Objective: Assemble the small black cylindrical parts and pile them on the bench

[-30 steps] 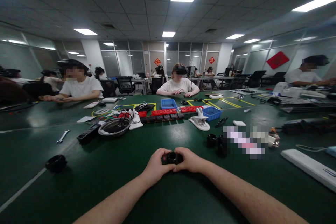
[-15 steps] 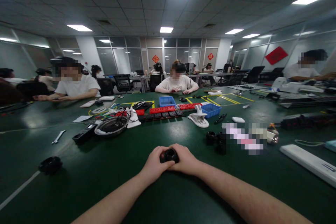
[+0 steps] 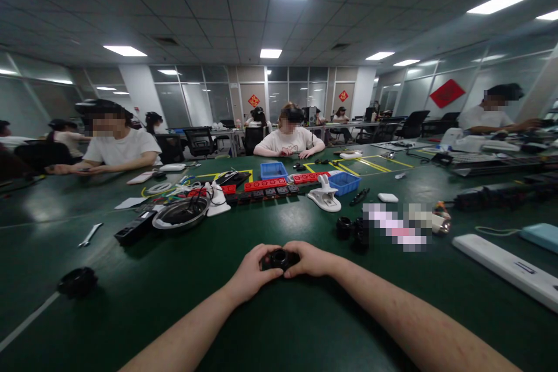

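Close to me at the table's middle, a small black part (image 3: 280, 257) with a round hole facing up sits between both hands; its exact kind is unclear. My left hand (image 3: 257, 269) grips its left side, thumb along the near edge. From the right, my right hand (image 3: 306, 258) closes round the other side, its thumb near the left thumb. My palms and fingers cover much of the part. Two black ring-shaped parts (image 3: 344, 227) stand further off to the right, and another black ring-shaped part (image 3: 77, 282) lies at the left.
A wrench (image 3: 90, 235), a metal bowl (image 3: 181, 213) with cables and a black power strip (image 3: 138, 224) lie left. Ahead are red sockets (image 3: 265, 184), blue trays (image 3: 344, 183) and a white clip stand (image 3: 325, 195). A long white device (image 3: 505, 267) is at right. Co-workers sit across.
The right thumb has come round to the near side of the black part, and more of its right end shows. The whole view has shifted slightly as my head turned.
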Demonstrator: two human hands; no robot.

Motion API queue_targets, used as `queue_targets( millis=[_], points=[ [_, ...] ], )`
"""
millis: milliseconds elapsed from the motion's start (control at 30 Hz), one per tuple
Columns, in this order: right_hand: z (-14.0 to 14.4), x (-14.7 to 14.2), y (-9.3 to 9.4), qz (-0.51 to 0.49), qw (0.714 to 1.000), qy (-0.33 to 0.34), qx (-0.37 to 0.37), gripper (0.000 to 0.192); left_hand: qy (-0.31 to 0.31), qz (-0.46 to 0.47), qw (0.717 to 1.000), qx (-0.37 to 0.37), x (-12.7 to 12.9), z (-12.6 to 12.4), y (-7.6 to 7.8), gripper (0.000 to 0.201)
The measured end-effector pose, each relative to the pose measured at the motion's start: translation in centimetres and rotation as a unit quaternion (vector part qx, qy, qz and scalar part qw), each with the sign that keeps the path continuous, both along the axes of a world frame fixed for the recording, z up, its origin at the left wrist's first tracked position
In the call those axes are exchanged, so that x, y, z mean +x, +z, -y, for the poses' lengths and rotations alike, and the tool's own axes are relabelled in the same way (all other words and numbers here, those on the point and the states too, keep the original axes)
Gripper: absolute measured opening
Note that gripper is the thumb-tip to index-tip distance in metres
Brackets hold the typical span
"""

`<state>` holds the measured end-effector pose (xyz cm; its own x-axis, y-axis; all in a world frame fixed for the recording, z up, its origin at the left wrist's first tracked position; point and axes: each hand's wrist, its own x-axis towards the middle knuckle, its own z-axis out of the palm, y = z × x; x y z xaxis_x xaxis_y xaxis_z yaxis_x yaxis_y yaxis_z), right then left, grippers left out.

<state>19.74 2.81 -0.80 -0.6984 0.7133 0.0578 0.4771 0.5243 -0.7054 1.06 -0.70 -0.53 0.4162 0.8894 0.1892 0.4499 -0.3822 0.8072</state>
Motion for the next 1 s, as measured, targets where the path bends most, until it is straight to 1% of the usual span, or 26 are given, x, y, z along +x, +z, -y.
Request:
queue_targets(
  millis=[100,167,267,333,400,433,500,600,667,733,833,900,1000],
  points=[
    [0.4,-0.3,-0.1,0.026,0.998,-0.038,0.030,0.034,0.022,0.000,1.000,0.003,0.2,0.2,-0.2,0.038],
    [0.8,-0.7,-0.2,0.058,0.993,-0.072,0.067,0.039,0.052,-0.003,0.999,0.008,0.5,0.3,-0.5,0.037],
    [1.6,-1.5,-0.3,0.117,0.974,-0.131,0.147,0.042,0.113,-0.008,0.993,0.021,1.0,0.5,-1.0,0.034],
    [2.1,-2.0,-0.3,0.152,0.956,-0.160,0.195,0.043,0.140,-0.014,0.990,0.029,1.2,0.4,-1.3,0.031],
    [2.3,-2.2,-0.2,0.171,0.946,-0.168,0.219,0.045,0.142,-0.013,0.989,0.030,1.1,0.2,-1.4,0.031],
    [2.3,-2.2,-0.2,0.169,0.946,-0.162,0.223,0.048,0.132,-0.009,0.991,0.028,1.0,0.1,-1.4,0.032],
    [2.1,-1.9,0.0,0.140,0.958,-0.130,0.214,0.053,0.095,0.003,0.995,0.021,0.6,-0.2,-1.2,0.034],
    [1.5,-1.0,0.2,0.073,0.983,-0.052,0.161,0.055,0.030,0.008,1.000,-0.002,0.0,-0.5,-0.6,0.036],
    [1.0,-0.5,0.4,0.037,0.993,-0.006,0.109,0.048,0.010,0.001,1.000,-0.015,-0.3,-0.5,-0.1,0.038],
    [0.6,-0.2,0.5,0.013,0.998,0.026,0.055,0.036,0.006,-0.011,1.000,-0.018,-0.4,-0.3,0.3,0.039],
    [0.2,0.0,0.6,-0.009,0.999,0.039,-0.001,0.024,0.004,-0.021,1.000,-0.015,-0.4,-0.2,0.5,0.040],
    [0.1,0.0,0.6,-0.014,0.999,0.033,-0.009,0.022,0.004,-0.021,1.000,-0.014,-0.3,-0.2,0.5,0.040],
    [0.1,-0.1,0.5,-0.016,1.000,0.023,-0.012,0.024,0.003,-0.016,1.000,-0.011,-0.3,-0.2,0.5,0.039]
  ],
)
